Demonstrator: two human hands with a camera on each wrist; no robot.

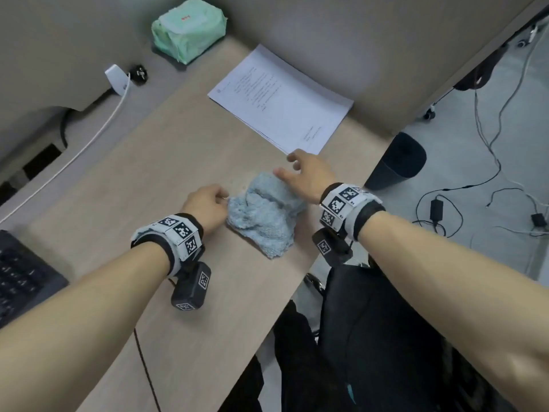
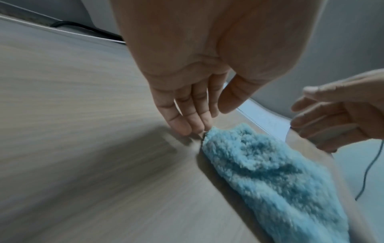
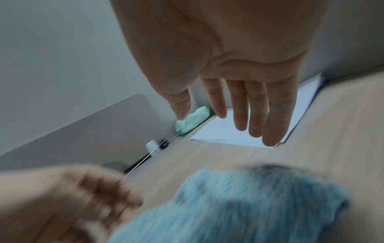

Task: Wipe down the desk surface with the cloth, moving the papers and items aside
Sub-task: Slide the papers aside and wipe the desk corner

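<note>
**Cloth down, papers next**

Far off the left hand's outer side sits a keyboard (image 1: 20,281), and up beyond it a white charger (image 1: 116,78) with its cable, then a green wipes pack (image 1: 188,29) against the partition.

The left hand (image 1: 208,205) rests low on the desk (image 1: 142,162), fingers straight and close together, their tips meeting the near-left edge of the cloth (image 1: 266,214). From the left-wrist view the fingertips (image 2: 182,126) touch the fabric's corner; whether they pinch it I cannot tell.

The cloth lies between the two hands, near the desk's front edge: pale blue, fluffy, bunched into a loose heap with a raised fold toward the right hand, not spread flat.

The right hand (image 1: 309,176) hovers over the cloth's far-right side, fingers spread and relaxed, holding nothing. Just beyond its fingertips lie the papers (image 1: 282,99), a thin white stack, printed, set against the partition.

Judging by this, wiping has not started; the step in hand looks like clearing the papers. The next move probably calls for sliding or lifting the stack aside as one, keeping the sheets together, then gathering the cloth flat under a palm.
</note>
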